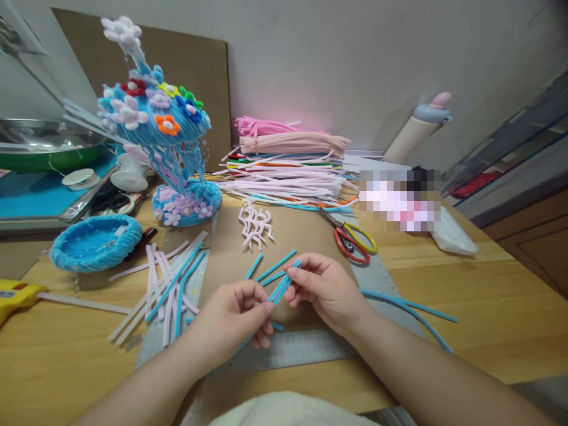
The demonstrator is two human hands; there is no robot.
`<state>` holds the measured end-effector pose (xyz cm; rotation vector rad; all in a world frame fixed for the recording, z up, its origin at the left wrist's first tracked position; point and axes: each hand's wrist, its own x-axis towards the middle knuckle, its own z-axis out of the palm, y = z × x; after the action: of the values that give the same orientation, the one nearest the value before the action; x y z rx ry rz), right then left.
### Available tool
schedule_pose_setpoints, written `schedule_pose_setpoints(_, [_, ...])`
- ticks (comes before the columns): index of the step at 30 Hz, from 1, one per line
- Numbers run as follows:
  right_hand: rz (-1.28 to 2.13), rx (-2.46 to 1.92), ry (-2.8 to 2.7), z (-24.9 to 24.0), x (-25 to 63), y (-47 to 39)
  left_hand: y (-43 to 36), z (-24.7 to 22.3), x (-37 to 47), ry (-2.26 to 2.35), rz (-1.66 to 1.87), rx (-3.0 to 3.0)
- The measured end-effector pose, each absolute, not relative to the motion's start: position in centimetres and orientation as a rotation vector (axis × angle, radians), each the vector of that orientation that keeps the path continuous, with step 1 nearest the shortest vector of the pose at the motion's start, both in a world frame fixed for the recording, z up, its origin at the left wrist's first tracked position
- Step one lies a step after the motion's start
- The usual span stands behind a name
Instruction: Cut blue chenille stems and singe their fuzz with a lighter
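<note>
Two or so blue pipe cleaners [280, 287] stretch side by side between my hands above a brown cardboard sheet [306, 236]. Their lower part is pinched in my left hand [246, 310], thumb on top. At the upper ends, my right hand [322, 284] grips them between thumb and fingertips. Loose cut blue pipe cleaners [277, 266] lie on the cardboard just behind my hands. Farther back rests a small group of curled white pipe cleaner pieces [256, 226]. Scissors with red and yellow handles [348, 236] lie to the right, their blades pointing away.
A blue flower-covered pipe cleaner model [155, 118] stands back left, near a blue round dish-shaped piece [95, 242]. Bundled pipe cleaners [288, 171] are stacked at the back. A yellow glue gun [18, 296] lies left; a bottle [417, 127] leans back right.
</note>
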<state>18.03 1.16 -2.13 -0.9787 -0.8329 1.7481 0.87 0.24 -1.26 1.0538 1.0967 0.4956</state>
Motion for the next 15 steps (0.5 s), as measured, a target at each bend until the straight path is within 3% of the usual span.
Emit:
schedule_pose_setpoints(8, [1.474,-0.920,-0.538,-0.6,21.6,3.7,0.7,0.5,-1.4,1.204,0.389,1.420])
schedule_pose_setpoints(11, [1.448,-0.890,-0.438,-0.2,22.9,4.6,1.7,2.2,-4.5,1.566,0.290,1.865])
schedule_pose_setpoints(15, [1.513,-0.892,-0.443,-0.4,22.8,4.6,3.1,3.6,-8.8,2.014,0.132,1.856])
